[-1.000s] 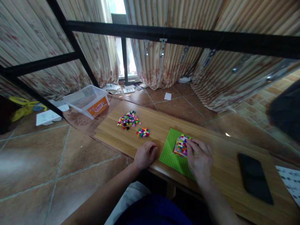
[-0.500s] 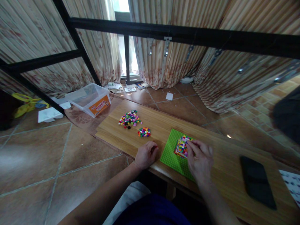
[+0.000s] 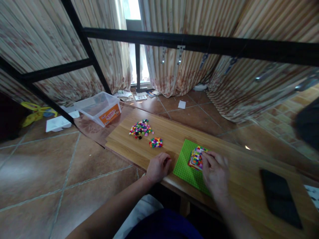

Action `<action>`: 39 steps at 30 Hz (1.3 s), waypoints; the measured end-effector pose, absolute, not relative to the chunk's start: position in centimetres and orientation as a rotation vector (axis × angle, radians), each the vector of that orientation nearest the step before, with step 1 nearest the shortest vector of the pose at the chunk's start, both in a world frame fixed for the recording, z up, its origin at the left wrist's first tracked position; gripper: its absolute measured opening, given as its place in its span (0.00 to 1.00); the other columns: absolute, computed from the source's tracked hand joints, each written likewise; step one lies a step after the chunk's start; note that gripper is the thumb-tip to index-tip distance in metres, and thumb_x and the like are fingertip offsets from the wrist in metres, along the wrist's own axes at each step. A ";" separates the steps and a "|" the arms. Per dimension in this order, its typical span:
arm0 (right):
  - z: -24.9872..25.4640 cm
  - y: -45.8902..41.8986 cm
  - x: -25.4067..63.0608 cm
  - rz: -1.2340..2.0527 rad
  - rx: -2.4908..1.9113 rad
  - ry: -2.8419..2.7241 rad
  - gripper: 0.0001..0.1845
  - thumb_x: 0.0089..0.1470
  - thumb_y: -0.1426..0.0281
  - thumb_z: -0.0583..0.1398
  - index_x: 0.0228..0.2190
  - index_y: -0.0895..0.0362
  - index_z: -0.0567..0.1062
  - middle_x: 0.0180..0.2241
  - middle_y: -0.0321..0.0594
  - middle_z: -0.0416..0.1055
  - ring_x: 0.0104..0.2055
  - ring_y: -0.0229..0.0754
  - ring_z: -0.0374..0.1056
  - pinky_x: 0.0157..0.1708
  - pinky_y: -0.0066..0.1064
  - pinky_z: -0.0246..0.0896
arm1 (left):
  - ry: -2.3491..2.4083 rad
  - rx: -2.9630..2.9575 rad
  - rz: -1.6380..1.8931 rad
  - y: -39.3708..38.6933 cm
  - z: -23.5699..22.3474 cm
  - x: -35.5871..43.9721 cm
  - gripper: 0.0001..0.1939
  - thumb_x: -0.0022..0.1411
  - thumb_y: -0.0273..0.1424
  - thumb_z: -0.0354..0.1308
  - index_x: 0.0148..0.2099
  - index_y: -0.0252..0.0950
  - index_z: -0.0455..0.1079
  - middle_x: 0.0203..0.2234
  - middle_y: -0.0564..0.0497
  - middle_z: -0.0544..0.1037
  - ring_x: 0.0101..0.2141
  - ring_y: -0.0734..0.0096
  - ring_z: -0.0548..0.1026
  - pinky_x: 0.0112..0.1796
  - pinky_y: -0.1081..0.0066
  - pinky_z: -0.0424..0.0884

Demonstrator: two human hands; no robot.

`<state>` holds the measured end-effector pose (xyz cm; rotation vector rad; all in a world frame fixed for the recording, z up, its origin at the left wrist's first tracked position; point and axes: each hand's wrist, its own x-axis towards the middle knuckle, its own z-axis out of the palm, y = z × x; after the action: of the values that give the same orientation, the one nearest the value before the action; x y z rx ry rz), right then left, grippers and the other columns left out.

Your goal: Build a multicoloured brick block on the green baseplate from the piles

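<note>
A green baseplate (image 3: pixel 185 167) lies on the wooden table (image 3: pixel 171 132) with a many-coloured block build (image 3: pixel 196 158) on it. My right hand (image 3: pixel 214 172) rests at the build's right side, its fingertips curled against the top edge; motion smears them. My left hand (image 3: pixel 158 167) lies on the table just left of the baseplate, fingers curled in loosely, with something small and red showing at the fingertips. Two heaps of small coloured bricks sit further left: a large one (image 3: pixel 141 128) and a small one (image 3: pixel 156 142).
A black phone (image 3: pixel 279 196) lies on the table's right part. A clear plastic box (image 3: pixel 98 108) with an orange label stands on the tiled floor at the left. A black metal frame (image 3: pixel 199 43) crosses above, with curtains behind it. Papers lie on the floor.
The camera has shifted a little, so everything sits slightly lower and to the right. My right hand stays at the build, fingers working at its edge. My left hand has kept still.
</note>
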<state>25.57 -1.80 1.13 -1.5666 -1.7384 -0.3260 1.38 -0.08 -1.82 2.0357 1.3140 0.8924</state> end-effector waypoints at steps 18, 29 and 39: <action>3.8 -8.4 20.4 0.505 -1.474 -1.510 0.13 0.62 0.60 0.60 0.41 0.49 0.82 0.43 0.42 0.79 0.46 0.43 0.75 0.47 0.38 0.71 | 0.861 1.219 0.843 -3.6 1.8 4.4 0.21 0.63 0.50 0.59 0.35 0.35 0.71 0.24 0.55 0.70 0.25 0.75 0.66 0.29 0.73 0.64; 4.7 -9.8 21.2 0.668 -1.474 -1.351 0.12 0.59 0.58 0.63 0.37 0.51 0.82 0.37 0.41 0.78 0.40 0.42 0.75 0.38 0.33 0.71 | 0.693 0.852 0.685 -4.1 3.0 6.5 0.25 0.54 0.51 0.69 0.31 0.32 0.70 0.22 0.55 0.71 0.22 0.82 0.64 0.27 0.76 0.60; 4.6 -7.0 24.2 0.403 -1.564 -1.323 0.14 0.59 0.56 0.62 0.35 0.52 0.83 0.38 0.42 0.79 0.40 0.43 0.74 0.40 0.36 0.70 | 0.865 1.095 0.790 -2.3 2.5 7.0 0.21 0.62 0.49 0.60 0.34 0.34 0.72 0.24 0.54 0.72 0.23 0.77 0.66 0.29 0.73 0.63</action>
<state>24.24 -6.96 4.56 -1.5643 -1.3231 0.4025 7.03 -2.25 2.45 1.0952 0.8649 0.7902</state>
